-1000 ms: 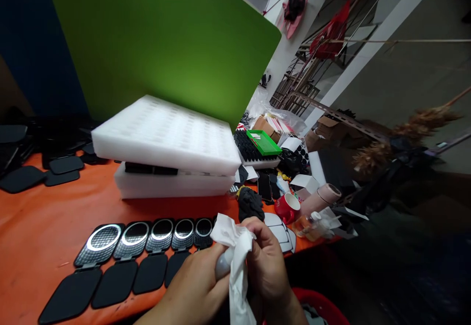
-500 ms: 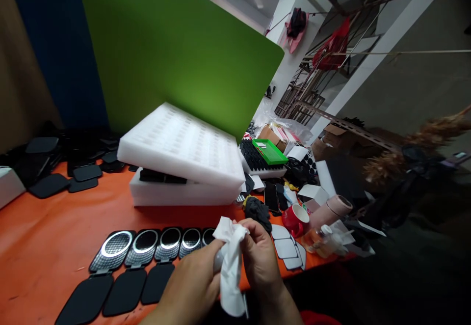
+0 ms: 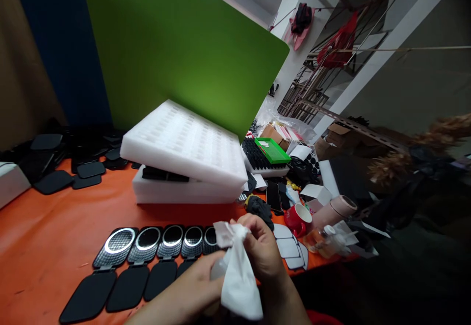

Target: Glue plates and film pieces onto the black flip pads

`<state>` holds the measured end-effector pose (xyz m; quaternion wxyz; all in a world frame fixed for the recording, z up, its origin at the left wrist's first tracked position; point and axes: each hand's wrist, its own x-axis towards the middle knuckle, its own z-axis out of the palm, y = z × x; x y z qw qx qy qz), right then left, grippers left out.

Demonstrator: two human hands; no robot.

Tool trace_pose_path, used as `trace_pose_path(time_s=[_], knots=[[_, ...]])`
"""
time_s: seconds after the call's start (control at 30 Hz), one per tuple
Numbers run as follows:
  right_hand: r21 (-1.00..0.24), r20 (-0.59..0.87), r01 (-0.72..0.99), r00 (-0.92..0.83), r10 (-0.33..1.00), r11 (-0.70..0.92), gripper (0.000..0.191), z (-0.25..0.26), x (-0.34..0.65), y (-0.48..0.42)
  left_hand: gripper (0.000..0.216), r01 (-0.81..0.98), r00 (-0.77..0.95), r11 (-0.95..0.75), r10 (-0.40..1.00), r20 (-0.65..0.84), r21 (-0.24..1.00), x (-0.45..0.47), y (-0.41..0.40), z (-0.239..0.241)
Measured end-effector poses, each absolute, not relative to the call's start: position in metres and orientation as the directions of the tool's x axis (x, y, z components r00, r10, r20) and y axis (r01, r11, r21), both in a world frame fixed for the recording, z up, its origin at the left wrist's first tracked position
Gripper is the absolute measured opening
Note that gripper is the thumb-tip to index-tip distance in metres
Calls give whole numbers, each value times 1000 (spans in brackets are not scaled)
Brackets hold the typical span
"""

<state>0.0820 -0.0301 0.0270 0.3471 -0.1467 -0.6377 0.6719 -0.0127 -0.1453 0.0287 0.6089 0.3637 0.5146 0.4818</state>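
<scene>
A crumpled white tissue (image 3: 240, 278) hangs between my hands, in front of my body at the table's near edge. My right hand (image 3: 263, 246) pinches its upper part with bent fingers. My left hand (image 3: 200, 278) closes round it from the other side; its fingertips are mostly hidden. Between my left thumb and the tissue shows a pale, rounded object (image 3: 218, 269), too covered to name. Left of my hands lies a row of several black folding stands (image 3: 119, 241), hinged open, with silvery rings on their upper plates and plain black lower plates (image 3: 88, 295).
Two white foam trays (image 3: 187, 192) are stacked behind, the upper one tilted, before a green partition (image 3: 184, 55). To the right are a red mug (image 3: 297, 219), a pink tumbler (image 3: 338, 209), bottles (image 3: 322, 240) and white-faced pads (image 3: 289, 247). Black plates (image 3: 53, 182) pile up at left.
The tissue's lower end has spread wider and swung right. My left hand has shifted slightly, its forearm lying flatter. The whole view has moved a little, so the table things appear farther right.
</scene>
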Motion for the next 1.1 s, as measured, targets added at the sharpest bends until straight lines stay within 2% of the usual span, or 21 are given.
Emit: trace_pose_path(time_s=[0.07, 0.1, 0.17, 0.23, 0.33, 0.4, 0.47, 0.53, 0.63, 0.7, 0.77, 0.83, 0.9, 1.0, 1.1], knots=[[-963, 264, -135, -641, 720, 233, 22, 20, 80, -28, 15, 117, -250, 191, 955, -157, 975, -18, -143, 27], [-952, 267, -47, -613, 744, 303, 21, 17, 80, -27, 13, 286, -326, 171, 943, -72, 943, -22, -143, 27], [-900, 272, 114, -607, 746, 421, 21, 14, 83, -25, 13, 527, -364, 174, 931, 35, 832, -29, -144, 28], [-786, 305, 215, -682, 665, 580, 20, 17, 88, -22, 15, 657, -343, 178, 936, 80, 733, -35, -146, 27], [-483, 347, 221, -840, 417, 847, 22, 32, 94, -16, 18, 779, -283, 157, 952, 118, 607, -39, -147, 21], [-269, 315, 216, -901, 298, 939, 27, 40, 96, -12, 18, 824, -261, 142, 955, 144, 548, -39, -146, 15], [-145, 252, 252, -926, 282, 957, 30, 45, 96, -10, 18, 849, -259, 136, 949, 178, 511, -38, -145, 9], [-131, 163, 308, -931, 327, 942, 31, 45, 95, -11, 21, 864, -267, 139, 941, 206, 484, -37, -145, 6], [-212, 58, 361, -923, 380, 908, 32, 45, 95, -14, 19, 872, -287, 168, 936, 203, 460, -36, -146, 6], [-325, 17, 378, -914, 405, 867, 30, 46, 96, -16, 16, 873, -276, 165, 943, 187, 459, -37, -147, 7], [-476, -22, 398, -897, 442, 784, 21, 49, 97, -18, 14, 876, -247, 140, 952, 179, 461, -38, -147, 9], [-557, -19, 392, -887, 461, 732, 16, 51, 98, -20, 15, 875, -234, 127, 956, 178, 468, -39, -148, 9], [-510, 39, 333, -912, 408, 793, 17, 52, 99, -21, 14, 858, -245, 132, 955, 169, 496, -40, -149, 9], [-322, 73, 200, -969, 234, 925, 20, 55, 103, -21, 11, 823, -245, 119, 956, 158, 556, -41, -151, 7], [-192, 70, 155, -983, 171, 969, 22, 61, 106, -21, 10, 821, -232, 90, 955, 185, 563, -40, -151, 7]])
